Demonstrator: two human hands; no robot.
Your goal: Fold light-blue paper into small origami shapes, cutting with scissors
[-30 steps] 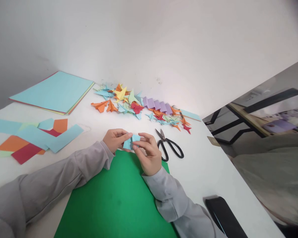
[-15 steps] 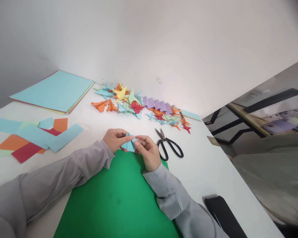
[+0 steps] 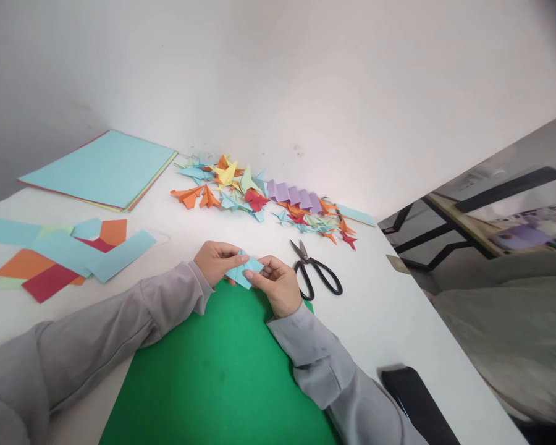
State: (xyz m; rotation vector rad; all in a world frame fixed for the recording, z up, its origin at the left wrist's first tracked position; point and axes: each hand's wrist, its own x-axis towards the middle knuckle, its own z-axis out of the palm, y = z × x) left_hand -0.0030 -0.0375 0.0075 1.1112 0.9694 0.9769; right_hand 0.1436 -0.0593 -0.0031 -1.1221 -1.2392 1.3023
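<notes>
Between my two hands is a small piece of light blue folded paper (image 3: 243,277), with crease lines across its face. My left hand (image 3: 215,262) pinches its left side, thumb on top. My right hand (image 3: 279,285) grips the right side, its thumb pressed on the paper's front and the fingers behind, partly hidden. Both hands are just above the far edge of a green sheet (image 3: 213,371). Black-handled scissors (image 3: 315,267) lie with blades slightly parted to the right of my right hand.
Folded paper shapes (image 3: 227,176) in several colours lie along the wall, beside a purple pleated strip (image 3: 294,196). Loose coloured paper pieces (image 3: 65,253) are at left, below a stack of large sheets (image 3: 102,170). A black phone-like object (image 3: 414,402) rests near the right table edge.
The right part of the blue paper now lies spread flat and wider under my right thumb, which has shifted slightly left. My left hand keeps its pinch almost in place.
</notes>
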